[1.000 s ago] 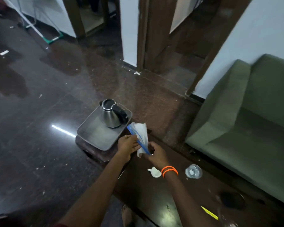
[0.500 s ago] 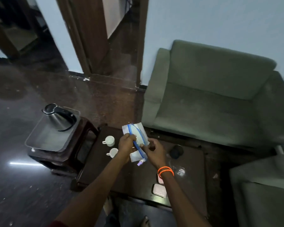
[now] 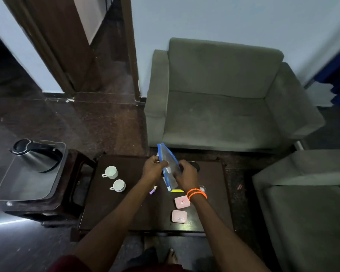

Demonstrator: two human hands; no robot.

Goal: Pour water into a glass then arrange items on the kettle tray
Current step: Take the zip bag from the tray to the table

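Two hands gripping zip bag (image 3: 168,165), contents blurred, glass half hidden

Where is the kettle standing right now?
In the head view, the kettle stands at the far left on a grey tray atop a small side table, left of the two white cups on the coffee table.

Both hands (image 3: 155,169) (image 3: 186,176) forward, close together (fingers curled, gripping)
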